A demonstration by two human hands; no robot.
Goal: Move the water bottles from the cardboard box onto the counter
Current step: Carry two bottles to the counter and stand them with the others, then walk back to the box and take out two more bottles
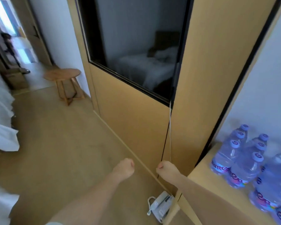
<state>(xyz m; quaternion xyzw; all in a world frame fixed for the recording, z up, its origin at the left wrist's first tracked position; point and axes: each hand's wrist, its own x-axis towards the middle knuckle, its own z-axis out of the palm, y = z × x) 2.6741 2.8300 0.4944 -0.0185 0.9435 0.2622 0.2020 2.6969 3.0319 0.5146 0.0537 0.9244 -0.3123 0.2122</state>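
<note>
So the bottles (243, 161) are clear with purple caps and pink labels, clustered upright on the table (206, 181); both hands (124, 167) (166, 169) curled, holding nothing.

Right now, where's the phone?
In the head view, the white telephone lies on the floor at bottom centre, against the base of the wooden wall panel, just below the right hand and left of the counter.
</note>
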